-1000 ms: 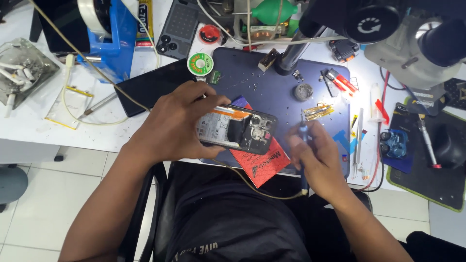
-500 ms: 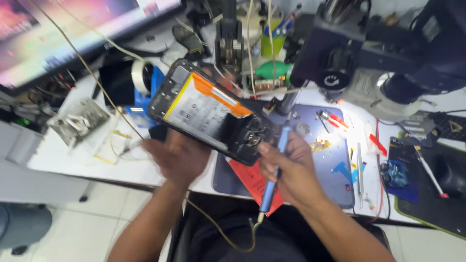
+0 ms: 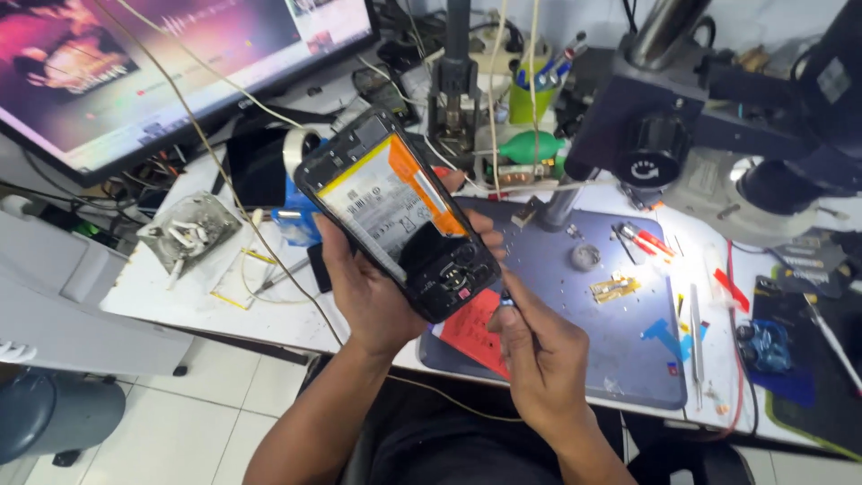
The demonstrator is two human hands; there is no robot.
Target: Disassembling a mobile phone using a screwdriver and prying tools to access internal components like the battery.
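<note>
White and cluttered, the table (image 3: 189, 301) carries a blue-grey work mat (image 3: 628, 359) under the dark body of a microscope (image 3: 718, 135), with a large monitor (image 3: 153, 72) showing pink and purple pictures at the far left.

Raised above the near edge of the mat, an opened smartphone (image 3: 395, 216) with its back cover off is tilted on a diagonal, camera end toward the person. Its white battery and an orange strip along one edge are exposed. The left hand (image 3: 368, 287) cradles it from below, palm under the body and fingers curled round the far long edge, fingertips showing beside the orange strip.

The right hand (image 3: 539, 359) is closed in a pinch round a slim screwdriver (image 3: 505, 301), whose metal tip points up toward the phone's lower corner by the camera block; whether the tip touches the phone I cannot tell.

Under the phone a red card (image 3: 471, 337) lies on the mat's near left corner. Farther out on the mat sit a small round silver part (image 3: 584, 258), a small gold-coloured component (image 3: 613, 288) and red-handled pliers (image 3: 642, 241). A tray of white bits (image 3: 187, 235) rests on the table to the left, and a roll of tape (image 3: 301, 148) stands behind the phone. A green cup of pens (image 3: 530, 94) sits at the back.
</note>
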